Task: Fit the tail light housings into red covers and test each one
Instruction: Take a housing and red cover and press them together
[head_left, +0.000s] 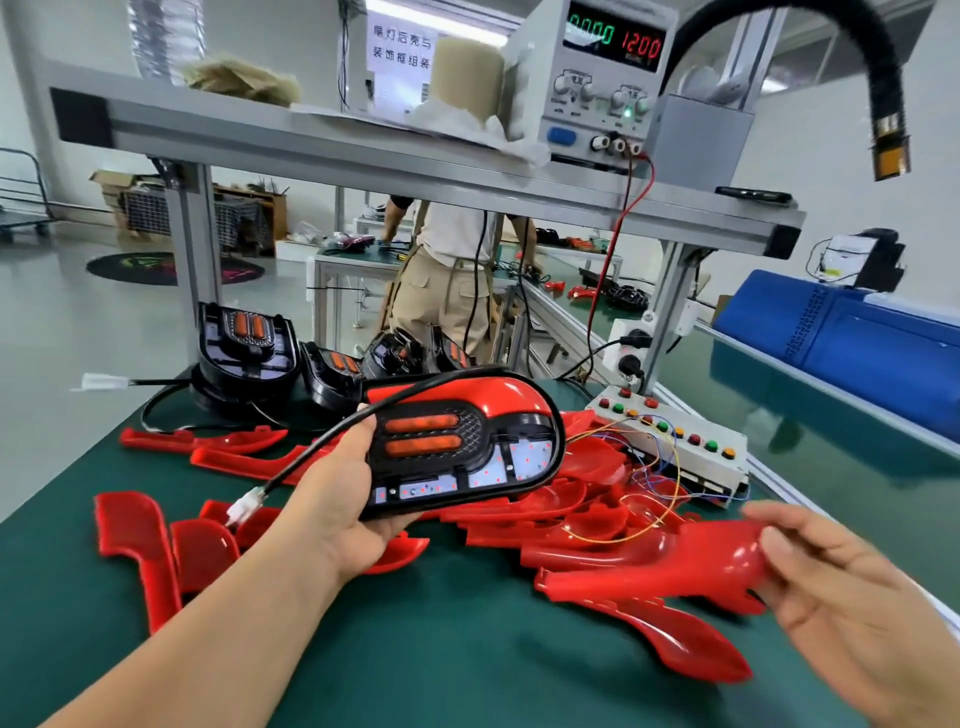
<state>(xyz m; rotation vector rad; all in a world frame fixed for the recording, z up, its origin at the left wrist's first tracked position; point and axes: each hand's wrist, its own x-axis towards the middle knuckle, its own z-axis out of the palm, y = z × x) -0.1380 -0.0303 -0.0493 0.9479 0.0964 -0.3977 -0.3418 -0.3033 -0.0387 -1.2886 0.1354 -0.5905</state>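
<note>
The red cover (691, 566) at lower right is smooth, glossy plastic catching bright highlights. The tail light housing (470, 462) at centre is black plastic, shiny at its rim and mesh-textured round the orange lenses (421, 423). The bench mat (441, 654) is matt green; the shelf frame (322, 143) across the top is dull grey metal.

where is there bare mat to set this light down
Nearest bare green mat: in front of you, between left forearm and right hand, below the red covers. Crowded: those covers up to the button box, black housings at the back.
</note>
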